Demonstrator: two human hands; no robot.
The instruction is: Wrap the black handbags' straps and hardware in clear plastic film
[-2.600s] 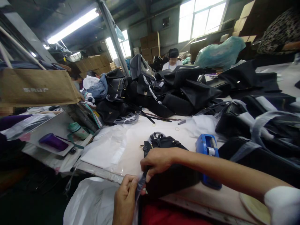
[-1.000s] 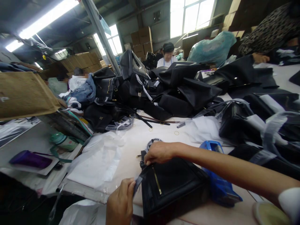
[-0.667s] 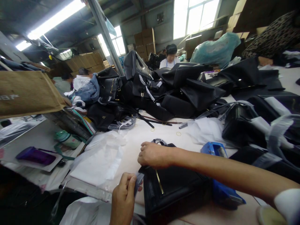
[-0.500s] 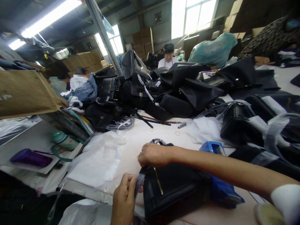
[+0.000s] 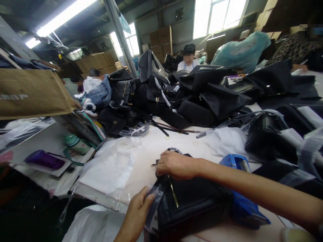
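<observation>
A black bag [image 5: 196,201] with a gold zipper lies on the pale table in front of me. My right hand [image 5: 174,164] is closed at the bag's upper left corner, on a dark strap end with a small metal part showing by the fingers. Below and left of it, my left hand [image 5: 141,205] pinches a clear plastic wrap [image 5: 153,205] around a strap along the bag's left side. Its far fingers are hidden behind the plastic.
A blue tape dispenser [image 5: 248,208] stands right of the bag, under my right forearm. White sheets [image 5: 108,168] lie at left, near a purple case [image 5: 44,159] and green bottle [image 5: 77,144]. Black bags [image 5: 194,112] are heaped behind. A person [image 5: 188,60] sits beyond.
The view has shifted, so most things appear farther right. My left hand has slid slightly down the strap, and more plastic shows beside it. A strap end now shows by my right fingers.
</observation>
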